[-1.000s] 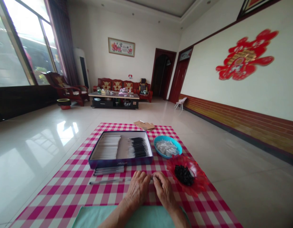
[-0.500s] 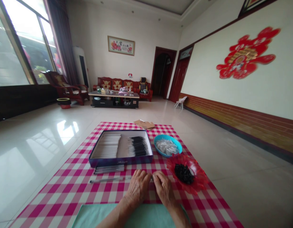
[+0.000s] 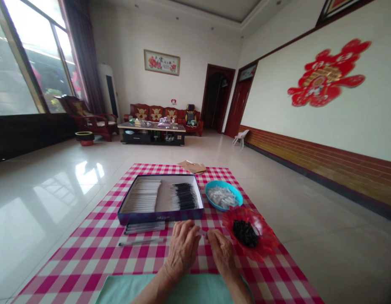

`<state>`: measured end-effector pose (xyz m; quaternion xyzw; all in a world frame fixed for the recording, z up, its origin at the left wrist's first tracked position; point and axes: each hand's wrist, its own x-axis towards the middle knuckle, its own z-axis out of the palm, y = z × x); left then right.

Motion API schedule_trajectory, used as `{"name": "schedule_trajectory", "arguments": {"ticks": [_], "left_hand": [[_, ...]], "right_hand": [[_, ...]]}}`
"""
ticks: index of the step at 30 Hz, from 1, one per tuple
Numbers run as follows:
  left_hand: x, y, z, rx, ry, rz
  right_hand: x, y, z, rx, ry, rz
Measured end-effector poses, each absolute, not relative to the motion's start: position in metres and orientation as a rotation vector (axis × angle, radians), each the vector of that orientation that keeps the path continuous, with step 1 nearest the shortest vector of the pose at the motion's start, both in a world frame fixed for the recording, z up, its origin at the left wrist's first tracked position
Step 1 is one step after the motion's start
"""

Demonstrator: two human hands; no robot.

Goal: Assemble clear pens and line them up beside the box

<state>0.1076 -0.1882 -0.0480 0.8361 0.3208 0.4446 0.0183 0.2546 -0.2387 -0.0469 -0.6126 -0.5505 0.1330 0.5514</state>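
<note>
My left hand [image 3: 183,245] is closed around a slim, pale translucent pen [image 3: 202,231], which shows in the gap between my hands. My right hand [image 3: 222,252] pinches at its right end, where a small dark pen piece [image 3: 207,236] shows at the fingertips. Left of my left hand, another clear pen [image 3: 140,242] with a dark end lies on the checked cloth; its right end runs out of sight by the hand. Several clear pens [image 3: 145,228] lie side by side behind it. Beside my right hand stands a red wavy-rimmed bowl [image 3: 265,236] of small black pieces [image 3: 245,233].
A shallow box [image 3: 164,216] holds white tubes [image 3: 141,196] and dark-filled refills [image 3: 185,196]. Right of it stands a blue bowl [image 3: 239,198] of small clear pieces [image 3: 222,196]. Cardboard pieces [image 3: 193,167] lie at the far table edge, a green cloth [image 3: 119,289] at the near edge.
My hands have drawn slightly apart, and a pale length of pen now shows between them. My left hand has shifted slightly left and upward.
</note>
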Motion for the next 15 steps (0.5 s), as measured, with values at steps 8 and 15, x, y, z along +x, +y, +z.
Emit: {"name": "schedule_trajectory", "arguments": {"ticks": [8, 15], "left_hand": [[0.117, -0.179, -0.062, 1.373, 1.057, 1.291], [0.117, -0.167, -0.061, 0.906, 0.803, 1.226]], "right_hand": [[0.247, -0.242, -0.048, -1.402, -1.289, 0.418], [0.244, -0.238, -0.054, -1.426, -1.394, 0.434]]}}
